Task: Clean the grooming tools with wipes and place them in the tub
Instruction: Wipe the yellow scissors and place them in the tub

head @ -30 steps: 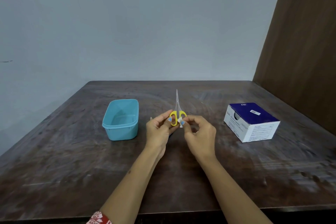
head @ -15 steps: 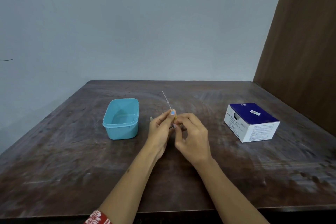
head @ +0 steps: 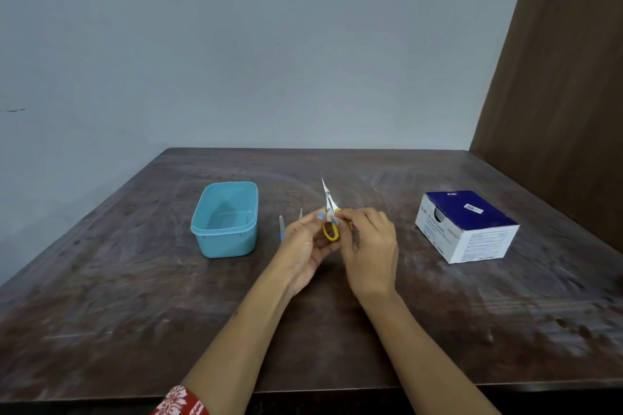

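The tub [head: 226, 217] sits left of the desk's middle, nearer the far edge than the near one, and as far as I can see into it, it holds nothing. So I judge the task to be in its early part: no tool has gone in yet, and the one I am working on is not finished.

That tool is a small pair of scissors [head: 328, 209] with yellow finger loops, held up above the middle of the desk [head: 135, 313], blades closed together and pointing up and away toward the far edge. My left hand [head: 305, 246] has its fingers [head: 322, 216] curled around the loops, thumb and forefinger pinching just below the pivot. My right hand [head: 369, 248] is closed in from the other side, its fingertips pinching a small white wipe [head: 331, 213] against the base of the blades. Both hands are clenched on something; neither is slack.

Behind my left hand, on the desk between it and the tub, I can make out a thin pale tool tip [head: 282, 222] with a bit of blue below it, and another slim tip [head: 301, 212] beside it. They are mostly hidden, so I cannot say what they are; I take them for tools waiting to be wiped.

The box of swabs [head: 467, 226] stands toward the right edge, well apart from my hands.
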`<state>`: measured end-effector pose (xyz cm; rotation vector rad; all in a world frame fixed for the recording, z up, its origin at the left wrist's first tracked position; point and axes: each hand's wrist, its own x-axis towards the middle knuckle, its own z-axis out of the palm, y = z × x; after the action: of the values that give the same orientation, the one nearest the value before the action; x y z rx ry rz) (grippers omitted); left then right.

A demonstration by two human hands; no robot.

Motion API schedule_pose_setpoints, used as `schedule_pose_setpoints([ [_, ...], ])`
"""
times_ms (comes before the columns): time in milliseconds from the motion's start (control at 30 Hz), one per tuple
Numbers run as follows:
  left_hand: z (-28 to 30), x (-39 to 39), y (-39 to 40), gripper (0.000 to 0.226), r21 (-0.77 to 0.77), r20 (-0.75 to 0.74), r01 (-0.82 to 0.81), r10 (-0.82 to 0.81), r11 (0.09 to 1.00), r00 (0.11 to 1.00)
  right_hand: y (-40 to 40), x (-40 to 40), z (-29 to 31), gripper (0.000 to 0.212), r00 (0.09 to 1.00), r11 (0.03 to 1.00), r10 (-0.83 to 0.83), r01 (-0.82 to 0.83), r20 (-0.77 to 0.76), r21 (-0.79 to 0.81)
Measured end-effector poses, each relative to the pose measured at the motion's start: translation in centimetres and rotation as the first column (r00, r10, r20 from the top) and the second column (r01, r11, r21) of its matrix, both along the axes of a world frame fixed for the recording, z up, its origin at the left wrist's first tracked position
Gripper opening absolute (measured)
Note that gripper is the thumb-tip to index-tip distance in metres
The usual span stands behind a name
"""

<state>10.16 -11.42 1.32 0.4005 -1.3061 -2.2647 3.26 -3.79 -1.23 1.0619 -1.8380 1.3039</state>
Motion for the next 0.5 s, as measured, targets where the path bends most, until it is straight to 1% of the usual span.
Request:
schedule_pose_setpoints([
  [100, 0.08, 0.13, 0.08, 0.022, -0.006, 0.040, 0.059, -0.059, 0.998, 0.997, 0.11, -0.16, 0.06, 0.017, 0.999, 0.999, -0.037, 0.038, 0.027, -0.012],
  [200, 0.07, 0.22, 0.35, 0.025, -0.031, 0.115, 0.135, -0.131, 0.990, 0.985, 0.36, -0.23, 0.28, 0.014, 0.996, 0.995, -0.084, 0.085, 0.024, -0.045],
  [267, 0.01, 0.20, 0.50, 0.026, -0.045, 0.131, 0.166, -0.159, 0.985, 0.979, 0.46, -0.27, 0.37, 0.013, 0.992, 0.991, -0.122, 0.123, 0.015, -0.051],
  [367, -0.07, 0.25, 0.33, 0.025, -0.064, 0.107, 0.150, -0.143, 0.987, 0.984, 0.42, -0.05, 0.45, 0.012, 0.988, 0.988, -0.150, 0.150, -0.017, -0.026],
  [500, -0.29, 0.23, -0.01, 0.022, -0.066, 0.082, 0.085, -0.079, 0.994, 0.993, 0.20, 0.46, 0.58, 0.013, 0.986, 0.987, -0.162, 0.162, -0.031, -0.002],
])
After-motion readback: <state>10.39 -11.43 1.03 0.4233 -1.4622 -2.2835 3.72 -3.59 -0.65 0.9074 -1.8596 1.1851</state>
